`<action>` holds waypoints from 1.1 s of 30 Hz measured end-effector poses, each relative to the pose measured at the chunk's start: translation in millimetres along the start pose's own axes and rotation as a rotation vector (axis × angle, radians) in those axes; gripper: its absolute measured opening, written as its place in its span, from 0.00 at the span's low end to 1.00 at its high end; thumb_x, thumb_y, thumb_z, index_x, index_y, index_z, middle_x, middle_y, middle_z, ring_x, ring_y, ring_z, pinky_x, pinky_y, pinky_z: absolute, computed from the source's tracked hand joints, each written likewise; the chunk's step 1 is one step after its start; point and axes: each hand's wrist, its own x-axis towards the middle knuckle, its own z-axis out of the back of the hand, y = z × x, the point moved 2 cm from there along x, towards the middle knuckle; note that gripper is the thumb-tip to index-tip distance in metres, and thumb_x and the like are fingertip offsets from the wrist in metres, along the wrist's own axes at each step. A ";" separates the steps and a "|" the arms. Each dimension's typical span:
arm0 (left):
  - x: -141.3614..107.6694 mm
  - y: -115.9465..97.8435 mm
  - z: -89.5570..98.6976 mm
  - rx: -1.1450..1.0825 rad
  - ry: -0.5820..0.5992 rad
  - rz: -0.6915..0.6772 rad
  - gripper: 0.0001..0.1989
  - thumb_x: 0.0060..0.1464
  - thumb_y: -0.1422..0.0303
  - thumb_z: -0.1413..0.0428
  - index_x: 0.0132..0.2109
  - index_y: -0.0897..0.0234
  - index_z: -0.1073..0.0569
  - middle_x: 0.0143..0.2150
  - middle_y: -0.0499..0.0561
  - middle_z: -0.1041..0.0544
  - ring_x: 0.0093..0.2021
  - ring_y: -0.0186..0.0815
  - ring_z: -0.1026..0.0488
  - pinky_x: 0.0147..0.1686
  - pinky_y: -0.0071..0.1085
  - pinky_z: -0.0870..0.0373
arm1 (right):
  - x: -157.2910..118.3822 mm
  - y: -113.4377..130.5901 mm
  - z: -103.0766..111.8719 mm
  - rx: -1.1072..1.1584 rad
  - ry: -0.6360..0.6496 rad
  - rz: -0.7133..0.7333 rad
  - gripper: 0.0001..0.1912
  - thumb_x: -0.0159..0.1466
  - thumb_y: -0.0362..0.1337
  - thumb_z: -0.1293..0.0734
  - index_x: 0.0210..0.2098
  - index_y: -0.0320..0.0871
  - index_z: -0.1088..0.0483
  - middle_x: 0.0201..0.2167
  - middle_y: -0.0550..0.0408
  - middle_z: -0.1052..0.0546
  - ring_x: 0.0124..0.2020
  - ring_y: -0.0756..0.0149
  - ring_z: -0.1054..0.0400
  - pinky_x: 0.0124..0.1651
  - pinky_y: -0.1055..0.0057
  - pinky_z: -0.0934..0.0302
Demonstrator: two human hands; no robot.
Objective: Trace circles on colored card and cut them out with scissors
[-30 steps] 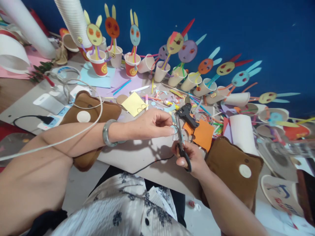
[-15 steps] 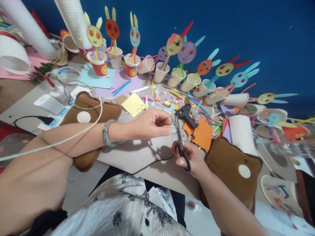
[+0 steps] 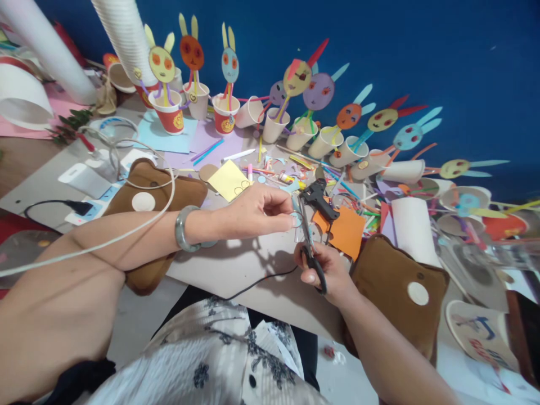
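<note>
My left hand pinches a small piece of light-blue paper between thumb and fingers, above the table. In my right hand is a pair of black-handled scissors, its blades pointing up and lying against the blue piece. Whether the blades are parted is hard to make out. Just beyond the scissors lies a black glue gun, beside orange paper. A yellow paper square with drawn circles lies behind my left hand.
Paper cups with rabbit-faced figures line the blue wall. Paper scraps and pens litter the table's middle. Brown cushions lie at both sides. A white cable crosses over my left forearm. A power strip sits at the left.
Both hands stay in nearly the same place, with the scissors still at the blue paper. The whole view has shifted very slightly.
</note>
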 end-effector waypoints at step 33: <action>3.4 3.7 0.7 -0.023 -0.033 0.005 0.10 0.51 0.67 0.41 0.27 0.65 0.32 0.23 0.45 0.31 0.25 0.26 0.36 0.27 0.24 0.38 | 2.6 3.6 -3.7 0.024 0.008 -0.002 0.37 0.46 0.72 0.27 0.19 0.45 0.41 0.17 0.61 0.38 0.19 0.73 0.52 0.24 0.69 0.56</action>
